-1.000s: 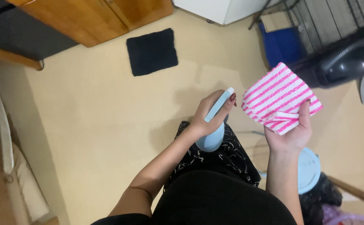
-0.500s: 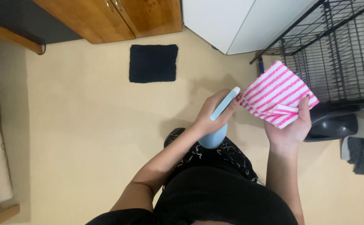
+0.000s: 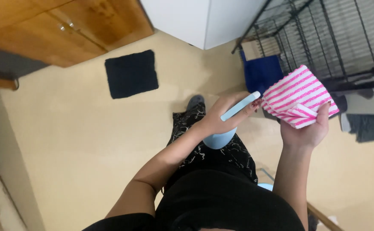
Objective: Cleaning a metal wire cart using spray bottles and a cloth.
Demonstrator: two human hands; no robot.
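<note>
Fingers of the left hand [image 3: 221, 117] clamp a pale blue spray bottle [image 3: 227, 128] aimed at the striped cloth [image 3: 296, 96] pinched in the right hand [image 3: 309, 128]; a loose aim could wet the floor [image 3: 88, 141].

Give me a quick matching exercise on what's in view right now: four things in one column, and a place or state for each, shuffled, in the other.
Things:
1. pale blue spray bottle
2. pink and white striped cloth
3. black mat
4. wire rack

Places or states:
A. lying flat on the cream floor, near the wooden cabinet
B. folded, held up in the right hand
C. standing at upper right, beside the white unit
D. gripped in the left hand, nozzle toward the cloth

Pairs: 1-D, 2-B, 3-A, 4-C
</note>
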